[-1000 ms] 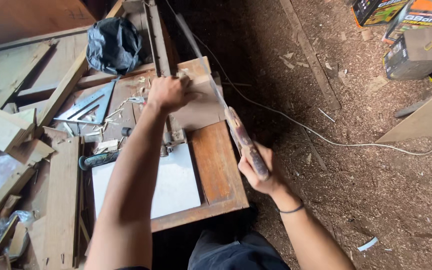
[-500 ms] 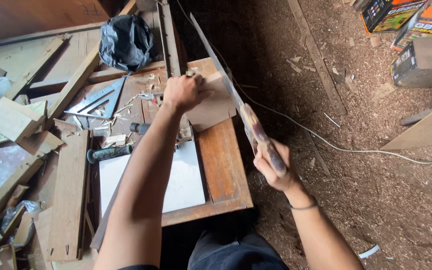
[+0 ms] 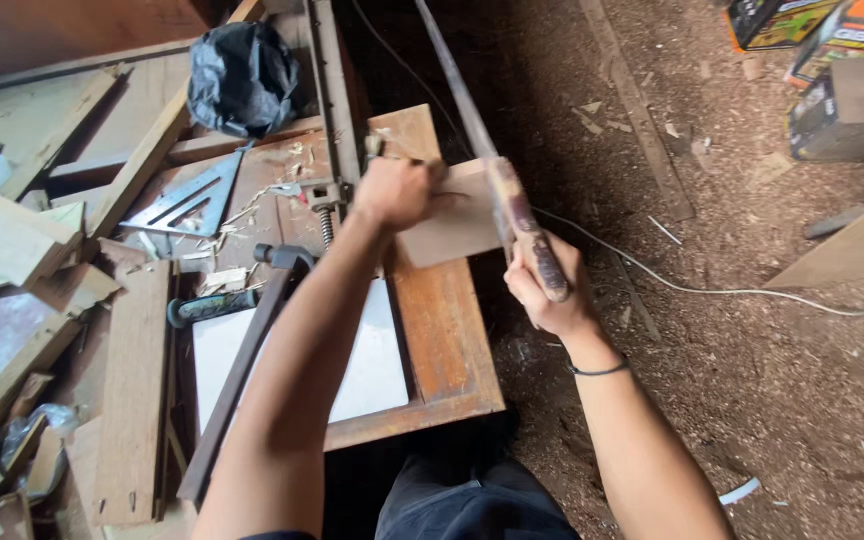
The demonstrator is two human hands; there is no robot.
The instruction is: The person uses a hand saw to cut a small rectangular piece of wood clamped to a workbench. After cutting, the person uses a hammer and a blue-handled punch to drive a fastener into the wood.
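Hand-sawing a clamped board – cutting stroke in hand

The right hand (image 3: 544, 290) is closed around the handle of a handsaw (image 3: 487, 170), whose long blade runs away from the person along the right edge of the wooden workbench (image 3: 447, 350). The left hand (image 3: 397, 192) lies fingers-down on a thin brown board (image 3: 452, 225), which rests at the bench's far right corner and overhangs the edge beside the blade; whether the fingers curl over the far edge cannot be told. A metal clamp (image 3: 322, 195) sits just left of that hand, a metal square (image 3: 187, 205) and a black plastic bag (image 3: 242, 75) farther left. Judged step – sawing under way; the stroke calls for firm downward pressure on the board and a blade kept in line with the cut, clear of the left fingers.
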